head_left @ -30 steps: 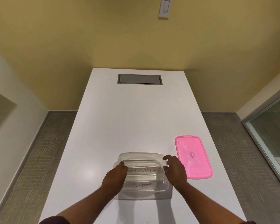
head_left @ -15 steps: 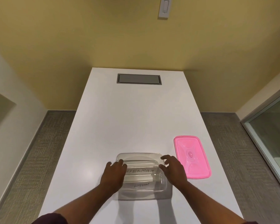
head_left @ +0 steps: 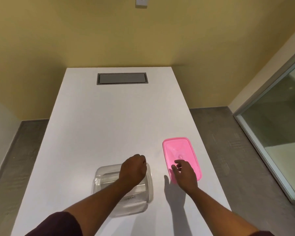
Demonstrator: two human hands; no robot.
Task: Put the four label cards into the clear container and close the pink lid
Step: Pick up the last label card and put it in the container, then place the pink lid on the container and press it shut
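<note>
Reaching your right hand (head_left: 183,172), fingers spread, over the pink lid (head_left: 180,150) to lift it, your left hand (head_left: 134,171), fingers curled, steadies the container (head_left: 100,178), seemingly gripping its far rim.

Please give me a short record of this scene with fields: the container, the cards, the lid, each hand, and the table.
container: clear container, open, on the white table
cards: label cards inside the container; count not readable
lid: pink lid, flat on the table, right of the container, apart from it
left hand: left hand over the container's far right part, fingers curled; a grip on the rim cannot be confirmed
right hand: right hand over the lid's near end, fingers loosely spread
table extra: grey recessed panel at the far end
</note>
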